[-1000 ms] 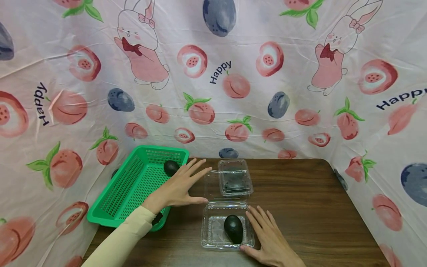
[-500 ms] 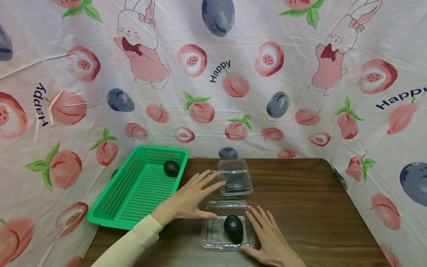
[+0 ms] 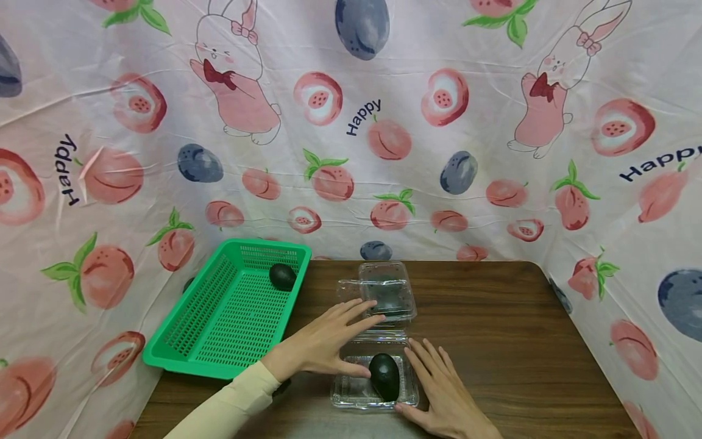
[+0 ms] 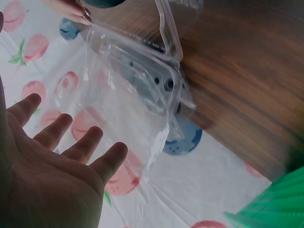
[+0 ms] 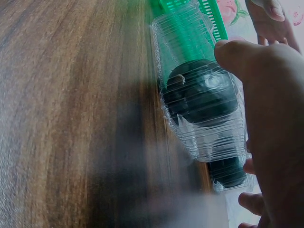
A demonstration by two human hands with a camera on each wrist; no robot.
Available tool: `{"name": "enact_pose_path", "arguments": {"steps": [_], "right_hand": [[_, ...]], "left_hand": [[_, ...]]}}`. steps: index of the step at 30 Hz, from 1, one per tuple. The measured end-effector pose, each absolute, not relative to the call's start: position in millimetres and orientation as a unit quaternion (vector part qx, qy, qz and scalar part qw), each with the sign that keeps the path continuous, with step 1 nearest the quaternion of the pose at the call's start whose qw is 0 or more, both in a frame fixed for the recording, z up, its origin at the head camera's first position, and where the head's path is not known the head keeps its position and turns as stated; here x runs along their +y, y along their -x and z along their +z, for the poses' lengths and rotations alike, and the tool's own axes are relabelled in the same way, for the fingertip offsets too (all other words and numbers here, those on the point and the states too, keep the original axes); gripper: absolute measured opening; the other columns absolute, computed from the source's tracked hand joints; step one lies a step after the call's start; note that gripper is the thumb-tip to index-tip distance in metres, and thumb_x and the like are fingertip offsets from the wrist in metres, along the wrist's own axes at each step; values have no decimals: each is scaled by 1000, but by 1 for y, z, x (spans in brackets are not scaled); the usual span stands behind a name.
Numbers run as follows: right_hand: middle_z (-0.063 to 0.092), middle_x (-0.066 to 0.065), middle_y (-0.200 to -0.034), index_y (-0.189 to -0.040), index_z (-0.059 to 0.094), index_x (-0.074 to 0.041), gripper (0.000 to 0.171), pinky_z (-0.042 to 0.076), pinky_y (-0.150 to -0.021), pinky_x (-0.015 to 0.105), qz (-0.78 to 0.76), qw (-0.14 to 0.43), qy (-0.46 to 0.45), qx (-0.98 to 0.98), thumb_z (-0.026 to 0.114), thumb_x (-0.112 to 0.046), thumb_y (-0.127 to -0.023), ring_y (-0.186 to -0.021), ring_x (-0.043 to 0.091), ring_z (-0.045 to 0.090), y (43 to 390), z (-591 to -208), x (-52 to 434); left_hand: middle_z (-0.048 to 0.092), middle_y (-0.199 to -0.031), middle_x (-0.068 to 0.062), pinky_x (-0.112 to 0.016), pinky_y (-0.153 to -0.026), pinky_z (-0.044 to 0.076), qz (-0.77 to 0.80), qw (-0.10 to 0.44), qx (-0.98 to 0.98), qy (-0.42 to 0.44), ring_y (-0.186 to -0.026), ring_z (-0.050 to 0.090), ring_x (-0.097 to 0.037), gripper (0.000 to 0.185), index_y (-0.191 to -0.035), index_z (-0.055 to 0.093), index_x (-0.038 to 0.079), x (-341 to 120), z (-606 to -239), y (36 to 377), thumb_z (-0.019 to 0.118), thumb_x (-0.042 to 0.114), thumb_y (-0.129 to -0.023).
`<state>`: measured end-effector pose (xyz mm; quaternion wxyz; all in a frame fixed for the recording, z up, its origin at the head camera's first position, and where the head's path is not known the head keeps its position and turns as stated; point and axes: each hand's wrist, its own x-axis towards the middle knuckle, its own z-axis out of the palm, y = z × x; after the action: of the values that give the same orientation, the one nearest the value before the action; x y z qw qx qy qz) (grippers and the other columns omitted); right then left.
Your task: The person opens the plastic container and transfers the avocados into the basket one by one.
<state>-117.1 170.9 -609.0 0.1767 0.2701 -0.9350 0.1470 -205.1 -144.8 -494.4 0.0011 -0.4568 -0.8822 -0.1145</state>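
A clear plastic clamshell container (image 3: pixel 351 397) lies with its lid raised near the table's front, one dark avocado (image 3: pixel 385 377) in its base. My left hand (image 3: pixel 323 344) hovers over the container's left side, fingers spread, thumb near the avocado. In the left wrist view, its palm faces the transparent lid (image 4: pixel 137 104). Along the base's right side lies my right hand (image 3: pixel 446 393), thumb at the front corner and fingers straight. Through the ribbed plastic wall, the right wrist view shows the avocado (image 5: pixel 202 92). Neither hand holds anything.
Behind stands a second clear container (image 3: pixel 388 286), with something dark inside it in the right wrist view. On the left, a green plastic basket (image 3: pixel 181 332) holds another avocado (image 3: pixel 282 277). A fruit-printed cloth (image 3: pixel 395 177) hangs around the wooden table (image 3: pixel 493 317).
My left hand has moved right and toward me, from beside the basket to over the open container. My right hand and the avocado have stayed in place.
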Motion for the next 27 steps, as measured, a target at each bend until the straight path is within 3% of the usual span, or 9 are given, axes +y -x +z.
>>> {"name": "enact_pose_path", "arguments": {"steps": [2, 3, 7, 9, 11, 19, 27], "right_hand": [[54, 12, -175, -166, 56, -9, 104, 31, -126, 56, 147, 176, -270, -935, 72, -83, -94, -157, 46, 55, 117, -609, 171], [54, 12, -175, -166, 56, -9, 104, 28, -129, 54, 148, 177, -271, -935, 72, -82, -94, -157, 46, 55, 117, -609, 171], [55, 12, -174, -166, 56, -9, 104, 4, -142, 34, 149, 182, -276, -932, 72, -82, -94, -156, 46, 55, 117, -610, 172], [55, 13, -173, -166, 56, -8, 104, -11, -140, 22, 151, 184, -280, -930, 72, -82, -95, -155, 47, 56, 118, -610, 172], [56, 14, -173, -165, 56, -7, 104, -17, -139, 20, 152, 185, -281, -929, 72, -82, -95, -155, 47, 56, 118, -610, 172], [57, 16, -172, -166, 55, -7, 103, -12, -139, 22, 156, 189, -284, -927, 72, -81, -96, -154, 48, 56, 117, -609, 172], [55, 18, -172, -167, 53, -7, 104, -19, -139, 21, 153, 188, -286, -927, 72, -80, -96, -154, 49, 56, 117, -610, 172]], "left_hand": [[27, -189, -5, -69, -133, 41, -121, -12, -882, 456, -172, 36, -41, 105, -181, 28, 35, -142, -496, 204, 76, 75, -97], [27, -189, -5, -68, -133, 41, -124, -18, -881, 456, -172, 36, -40, 105, -181, 27, 36, -141, -498, 204, 77, 75, -97], [28, -189, -4, -66, -135, 40, -134, -42, -880, 454, -172, 37, -38, 104, -181, 26, 38, -136, -502, 201, 76, 75, -98], [29, -189, -4, -65, -134, 41, -140, -53, -877, 457, -172, 37, -37, 102, -181, 26, 39, -134, -505, 201, 76, 74, -98], [30, -189, -4, -66, -133, 43, -145, -62, -874, 460, -171, 39, -37, 100, -180, 28, 37, -133, -507, 200, 75, 73, -99], [38, -185, -10, -61, -133, 45, -146, -72, -860, 484, -169, 43, -34, 97, -179, 35, 25, -128, -520, 199, 77, 66, -101], [43, -182, -4, -57, -132, 47, -141, -88, -856, 489, -166, 47, -29, 92, -178, 39, 28, -121, -529, 197, 74, 68, -103]]}}
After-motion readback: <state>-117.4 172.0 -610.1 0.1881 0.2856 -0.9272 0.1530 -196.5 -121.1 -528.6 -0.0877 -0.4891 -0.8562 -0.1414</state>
